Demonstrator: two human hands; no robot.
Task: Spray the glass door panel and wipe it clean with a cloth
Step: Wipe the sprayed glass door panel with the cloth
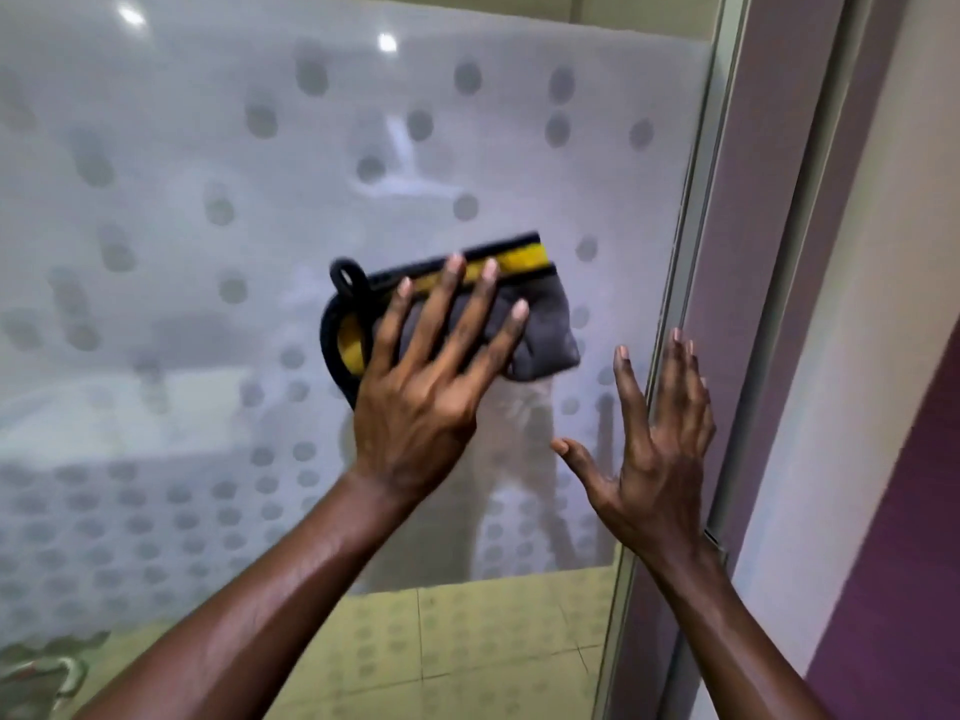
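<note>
The glass door panel (182, 226) fills most of the view, frosted with rows of grey dots. A folded grey cloth (545, 330) with black and yellow edging and a small hanging loop lies flat against the glass. My left hand (431, 376) presses it to the panel with fingers spread over it. My right hand (660, 439) is open, fingers apart, its fingertips resting on the door's right edge by the metal frame (696, 252). No spray bottle is in view.
A purple and white wall (857, 356) stands right of the frame. A metal door handle (57, 672) shows at the bottom left. Yellowish floor tiles (467, 652) are visible through the clear lower strip of the glass.
</note>
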